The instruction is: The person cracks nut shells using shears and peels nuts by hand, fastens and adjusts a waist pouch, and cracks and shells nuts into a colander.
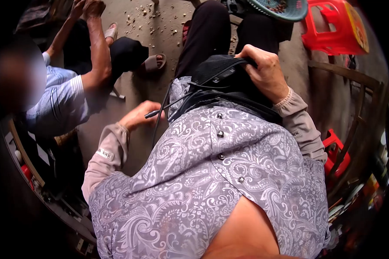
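Observation:
My right hand (266, 71) is closed on the upper edge of a black waist bag (218, 71) lying across my lap. Its thumb and fingers pinch the fabric. A thin black cable (194, 92) runs over the bag and hangs down on the left, ending in a small metal-tipped plug (152, 114). Beside that plug is my left hand (138, 115), low at my side. Its fingertips are partly hidden behind the cable and my clothing, so whether it grips anything is unclear.
Another person in a striped shirt (58, 97) sits at the left, hands raised. A teal basket (285, 11) with small brown pieces stands at the top. Red plastic stools (328, 28) and a wooden chair (354, 77) are on the right. Crumbs litter the concrete floor (138, 21).

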A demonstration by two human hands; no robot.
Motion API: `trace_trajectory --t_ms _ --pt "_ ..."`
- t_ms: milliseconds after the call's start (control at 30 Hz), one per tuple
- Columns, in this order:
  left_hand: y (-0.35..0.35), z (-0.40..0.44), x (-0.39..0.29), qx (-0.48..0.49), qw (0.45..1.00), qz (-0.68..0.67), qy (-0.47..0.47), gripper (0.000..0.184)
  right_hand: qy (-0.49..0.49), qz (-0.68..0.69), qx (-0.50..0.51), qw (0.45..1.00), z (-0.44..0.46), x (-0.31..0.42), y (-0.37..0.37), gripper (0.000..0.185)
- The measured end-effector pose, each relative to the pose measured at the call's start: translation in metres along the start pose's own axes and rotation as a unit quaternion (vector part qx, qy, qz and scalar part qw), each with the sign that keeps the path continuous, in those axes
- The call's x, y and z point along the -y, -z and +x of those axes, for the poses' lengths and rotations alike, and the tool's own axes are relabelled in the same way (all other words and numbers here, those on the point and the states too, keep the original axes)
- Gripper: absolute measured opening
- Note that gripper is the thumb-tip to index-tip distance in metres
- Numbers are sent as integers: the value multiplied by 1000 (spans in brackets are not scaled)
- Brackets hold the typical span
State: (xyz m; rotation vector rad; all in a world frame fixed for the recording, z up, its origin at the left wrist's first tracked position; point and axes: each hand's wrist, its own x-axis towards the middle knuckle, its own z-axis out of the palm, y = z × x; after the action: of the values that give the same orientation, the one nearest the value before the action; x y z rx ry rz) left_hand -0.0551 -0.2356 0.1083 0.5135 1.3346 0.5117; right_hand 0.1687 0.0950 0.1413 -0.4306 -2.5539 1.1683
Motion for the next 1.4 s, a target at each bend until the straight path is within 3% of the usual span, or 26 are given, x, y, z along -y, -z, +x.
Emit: trace_trajectory --t_ms 67,133,333,400,533,567,700,800,933,1067,1133,1200,1333,1367,1400 --pt "-36 -16 14 84 991 -91 52 26 -8 9 4 1000 3 -1 -1 14" --pt "-68 -31 12 1 992 -129 -6 32 -16 12 7 1000 4 -3 -2 14" --pt "-110 -61 -23 -217 964 -151 -23 33 -15 17 10 1000 5 -5 -7 16" --pt "-114 -44 2 -264 946 -183 -35 29 -11 14 6 1000 2 -5 -7 16" --pt "-116 -28 9 -288 955 13 -72 20 -14 22 -1 1000 -3 -4 -4 16" --pt "-116 -27 8 -304 948 -36 -89 15 -13 23 -6 1000 -4 -4 -4 16" --pt "-107 -11 26 -238 938 -246 -61 10 -10 24 -16 1000 -8 -1 1 16" --pt "-102 -6 22 -248 946 -199 -61 12 -17 18 -28 999 -11 0 7 16" --pt "-90 -11 -11 -196 947 -254 -28 12 -42 17 -45 998 -16 0 18 15" --pt "-63 7 -10 -183 945 -263 -58 15 -92 7 -95 991 -30 1 31 15" --pt "-62 12 -55 -205 933 -294 -44 14 -118 -4 -122 985 -39 -1 36 15" --pt "-47 30 -57 -203 941 -267 -35 14 -134 -15 -145 980 -45 -4 36 15" --pt "-36 53 -45 -170 948 -269 -16 16 -108 -31 -137 984 -42 -12 27 18" --pt "-26 52 -42 -96 971 -213 -50 19 -97 -36 -135 985 -40 -15 23 19" --pt "-19 51 -45 -83 982 -167 -44 19 -90 -34 -130 987 -37 -17 21 19"
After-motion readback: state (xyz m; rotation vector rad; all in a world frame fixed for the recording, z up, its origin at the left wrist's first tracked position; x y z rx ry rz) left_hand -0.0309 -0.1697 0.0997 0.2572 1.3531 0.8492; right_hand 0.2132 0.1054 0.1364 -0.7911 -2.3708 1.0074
